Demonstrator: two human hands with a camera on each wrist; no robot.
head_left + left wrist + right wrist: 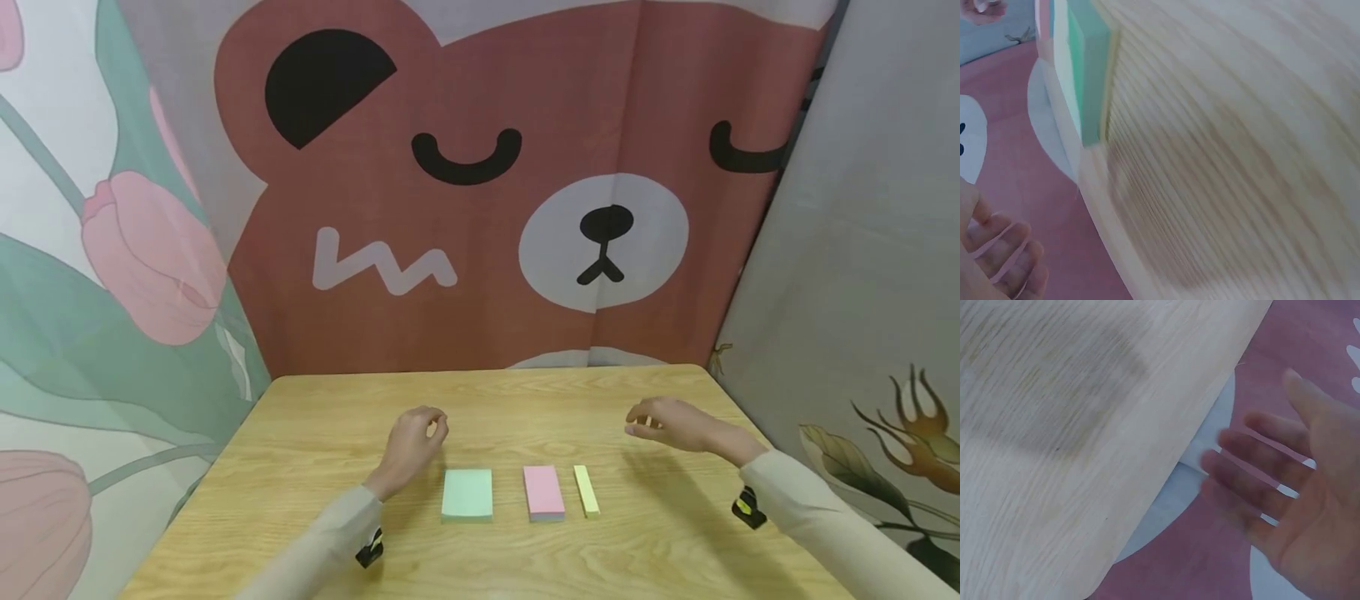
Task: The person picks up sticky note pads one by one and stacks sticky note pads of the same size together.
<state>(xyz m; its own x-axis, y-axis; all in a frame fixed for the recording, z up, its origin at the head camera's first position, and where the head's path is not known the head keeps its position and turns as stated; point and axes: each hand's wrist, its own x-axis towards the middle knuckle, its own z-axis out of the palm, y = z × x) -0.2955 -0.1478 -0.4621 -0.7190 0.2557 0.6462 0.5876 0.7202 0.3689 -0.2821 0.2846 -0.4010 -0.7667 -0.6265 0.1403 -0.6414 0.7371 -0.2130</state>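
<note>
Three sticky note pads lie in a row on the table: a square mint green pad [467, 495], a pink pad [543, 489] with a bluish lower layer, and a narrow yellow pad [587, 492]. My left hand [414, 443] hovers just left of the green pad, fingers loosely bent and holding nothing. To the right of the yellow pad my right hand [670, 422] is held above the table, empty. In the right wrist view its fingers [1254, 481] are spread and slightly bent. The left wrist view shows the green pad's edge [1094, 81] close by.
The light wooden table [322, 417] ends at a hanging cloth [480, 325] with a bear print. A tulip-patterned curtain [45, 350] hangs at the left, and a pale flowered curtain [862, 275] at the right. Each sleeved wrist carries a small black device [748, 508].
</note>
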